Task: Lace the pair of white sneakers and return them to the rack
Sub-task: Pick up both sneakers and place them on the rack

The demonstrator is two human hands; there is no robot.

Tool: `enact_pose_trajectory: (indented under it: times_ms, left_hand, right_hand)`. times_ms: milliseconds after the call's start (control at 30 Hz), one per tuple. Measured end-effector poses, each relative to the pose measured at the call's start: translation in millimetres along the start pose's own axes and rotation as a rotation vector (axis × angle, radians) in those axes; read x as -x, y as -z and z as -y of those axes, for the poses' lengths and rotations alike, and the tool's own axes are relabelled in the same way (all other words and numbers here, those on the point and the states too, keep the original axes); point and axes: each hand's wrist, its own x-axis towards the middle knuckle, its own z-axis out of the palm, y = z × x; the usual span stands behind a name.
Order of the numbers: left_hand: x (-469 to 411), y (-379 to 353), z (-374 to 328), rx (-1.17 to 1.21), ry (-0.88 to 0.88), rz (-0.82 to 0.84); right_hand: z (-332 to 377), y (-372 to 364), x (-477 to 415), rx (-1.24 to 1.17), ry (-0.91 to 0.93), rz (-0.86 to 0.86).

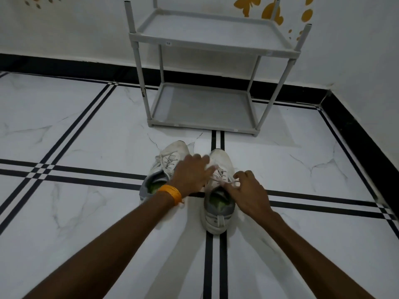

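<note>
Both hands at right sneaker (219,203) on floor (86,130): right hand (250,194) pinched lace (224,180); left hand (191,172) grip unclear. Left sneaker (166,165) alongside.

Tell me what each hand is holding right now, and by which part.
Both hands work the lace of the right-side sneaker: the right hand pinches it near the top eyelets; the left hand seems to hold its other end, though blurred.
</note>
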Motion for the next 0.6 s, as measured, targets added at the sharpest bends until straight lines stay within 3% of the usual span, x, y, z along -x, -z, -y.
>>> enact_pose_trajectory:
  times_ms: [67, 100, 200, 267, 433, 600]
  left_hand:
    - [4, 32, 35, 0.053, 0.134, -0.076]
    - [8, 45, 59, 0.052, 0.234, -0.030]
    - [28, 62, 112, 0.068, 0.506, 0.411]
    - [38, 52, 127, 0.194, 0.572, 0.547]
    - [36, 6, 127, 0.274, 0.499, 0.292]
    - [12, -14, 102, 0.327, 0.384, 0.179]
  right_hand:
    - [-7, -1, 2, 0.027, -0.154, 0.153]
    - [-9, -6, 2, -0.013, -0.204, 0.221]
    - [-6, -22, -1, -0.311, -0.291, 0.278]
    - [-1, -32, -7, -0.343, -0.265, 0.218]
    - [18, -39, -22, -0.334, -0.130, 0.141]
    - [20, -41, -43, -0.251, -0.070, 0.097]
